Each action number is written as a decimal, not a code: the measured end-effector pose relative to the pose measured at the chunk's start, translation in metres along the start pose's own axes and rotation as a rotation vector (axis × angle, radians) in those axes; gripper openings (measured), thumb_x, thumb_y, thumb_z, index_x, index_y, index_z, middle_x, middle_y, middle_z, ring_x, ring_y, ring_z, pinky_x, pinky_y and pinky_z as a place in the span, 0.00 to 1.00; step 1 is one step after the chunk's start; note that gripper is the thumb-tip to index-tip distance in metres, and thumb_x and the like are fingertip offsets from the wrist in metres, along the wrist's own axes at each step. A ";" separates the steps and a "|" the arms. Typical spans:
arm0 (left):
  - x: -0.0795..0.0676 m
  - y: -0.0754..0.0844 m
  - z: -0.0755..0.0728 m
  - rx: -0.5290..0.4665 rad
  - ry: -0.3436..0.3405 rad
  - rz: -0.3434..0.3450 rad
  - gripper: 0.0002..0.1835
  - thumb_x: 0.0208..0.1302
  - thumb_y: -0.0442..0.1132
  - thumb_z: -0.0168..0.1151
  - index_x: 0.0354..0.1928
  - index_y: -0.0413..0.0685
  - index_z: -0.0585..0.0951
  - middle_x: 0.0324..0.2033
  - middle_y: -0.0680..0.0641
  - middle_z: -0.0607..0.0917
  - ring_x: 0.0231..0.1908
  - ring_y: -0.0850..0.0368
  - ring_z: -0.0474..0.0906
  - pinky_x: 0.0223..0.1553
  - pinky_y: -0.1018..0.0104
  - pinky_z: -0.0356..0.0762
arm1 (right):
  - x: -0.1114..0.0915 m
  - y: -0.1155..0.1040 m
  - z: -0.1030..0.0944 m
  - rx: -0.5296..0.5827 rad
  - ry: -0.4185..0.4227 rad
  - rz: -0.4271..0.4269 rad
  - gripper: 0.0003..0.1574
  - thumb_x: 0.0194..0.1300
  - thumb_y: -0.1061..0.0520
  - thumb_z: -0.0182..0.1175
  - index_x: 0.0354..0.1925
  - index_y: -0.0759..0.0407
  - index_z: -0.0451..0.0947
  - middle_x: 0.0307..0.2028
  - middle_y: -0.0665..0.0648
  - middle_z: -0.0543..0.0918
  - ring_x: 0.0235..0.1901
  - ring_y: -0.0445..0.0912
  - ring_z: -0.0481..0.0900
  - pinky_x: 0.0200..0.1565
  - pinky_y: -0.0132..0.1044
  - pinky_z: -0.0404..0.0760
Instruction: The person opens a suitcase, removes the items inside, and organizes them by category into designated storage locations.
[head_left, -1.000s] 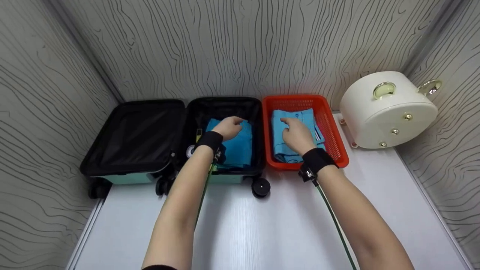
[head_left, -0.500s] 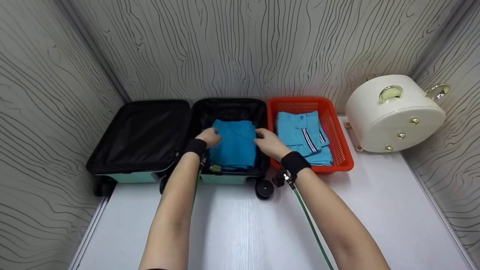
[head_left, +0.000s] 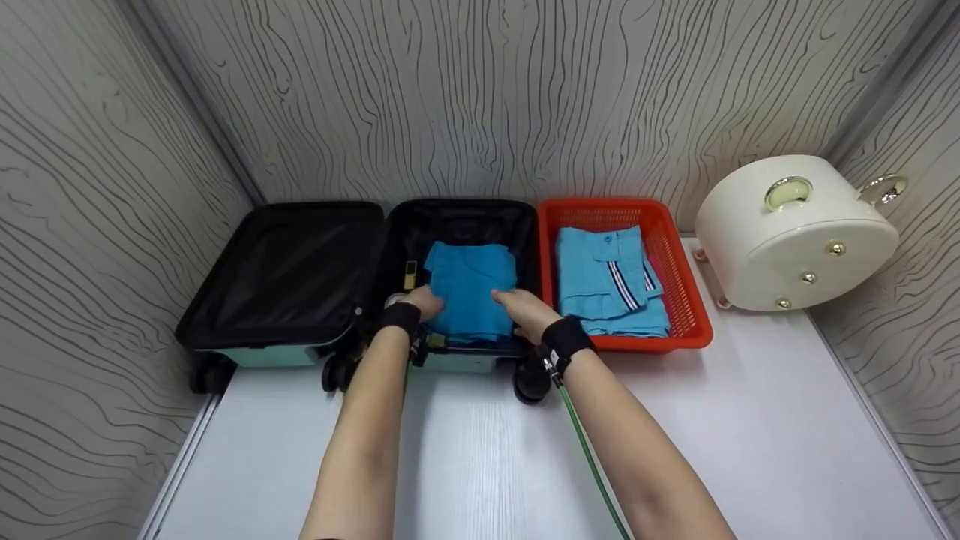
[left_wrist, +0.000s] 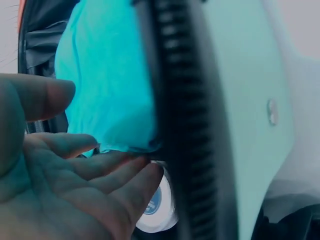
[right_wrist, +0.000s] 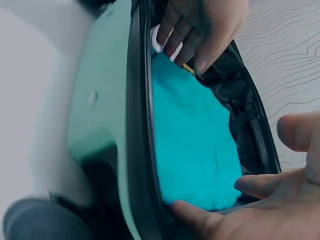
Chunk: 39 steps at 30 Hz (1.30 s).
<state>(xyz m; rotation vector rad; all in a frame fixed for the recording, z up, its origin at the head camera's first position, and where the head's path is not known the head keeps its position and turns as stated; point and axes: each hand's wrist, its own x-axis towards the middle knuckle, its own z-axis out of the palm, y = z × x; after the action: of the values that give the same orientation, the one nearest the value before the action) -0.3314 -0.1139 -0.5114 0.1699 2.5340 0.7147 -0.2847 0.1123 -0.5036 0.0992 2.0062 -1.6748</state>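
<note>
A folded blue garment (head_left: 471,289) lies in the black-lined half of an open mint-green suitcase (head_left: 457,363). At its left edge is my left hand (head_left: 426,301); in the left wrist view its fingers (left_wrist: 117,170) stretch along the garment's side, thumb raised. My right hand (head_left: 527,311) is at the opposite edge, and in the right wrist view its fingertips (right_wrist: 182,207) meet the cloth while the thumb stands apart. Neither hand grips the garment. Below the left fingers shows a white round thing with a blue label (left_wrist: 157,210), partly hidden.
The suitcase's other half (head_left: 285,274) lies open at the left. A red basket (head_left: 686,300) on the right holds lighter blue folded clothes (head_left: 600,274) with striped trim. Beyond it stands a cream round case (head_left: 795,232) with gold handles. Suitcase wheels (head_left: 531,382) stick out in front.
My right hand has moved left from over the basket to the garment's right edge. The left hand has shifted from on top of the garment to its left edge, then slightly nearer me.
</note>
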 end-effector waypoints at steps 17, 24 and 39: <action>0.003 -0.005 0.005 -0.152 0.095 -0.112 0.22 0.79 0.38 0.45 0.64 0.27 0.72 0.53 0.35 0.78 0.39 0.50 0.71 0.46 0.59 0.73 | 0.014 0.008 0.004 0.068 -0.007 0.115 0.43 0.82 0.43 0.47 0.81 0.63 0.48 0.80 0.66 0.44 0.78 0.61 0.44 0.73 0.56 0.57; 0.000 0.004 0.007 -0.207 0.081 -0.151 0.27 0.74 0.33 0.48 0.72 0.29 0.65 0.59 0.36 0.74 0.42 0.49 0.70 0.45 0.59 0.69 | 0.018 0.009 0.007 0.194 -0.008 0.103 0.38 0.82 0.49 0.47 0.80 0.64 0.51 0.79 0.65 0.52 0.78 0.62 0.42 0.74 0.55 0.55; 0.022 -0.001 0.019 -0.150 0.139 -0.146 0.24 0.73 0.25 0.51 0.70 0.33 0.69 0.65 0.36 0.75 0.59 0.44 0.73 0.58 0.55 0.73 | 0.020 0.010 0.015 0.164 0.057 0.023 0.09 0.79 0.59 0.50 0.38 0.60 0.67 0.43 0.58 0.66 0.26 0.44 0.64 0.61 0.49 0.77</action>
<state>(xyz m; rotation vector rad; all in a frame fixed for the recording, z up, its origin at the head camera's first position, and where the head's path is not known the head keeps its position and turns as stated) -0.3412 -0.1002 -0.5354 -0.1192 2.5776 0.8803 -0.2935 0.0950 -0.5226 0.2293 1.8978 -1.8382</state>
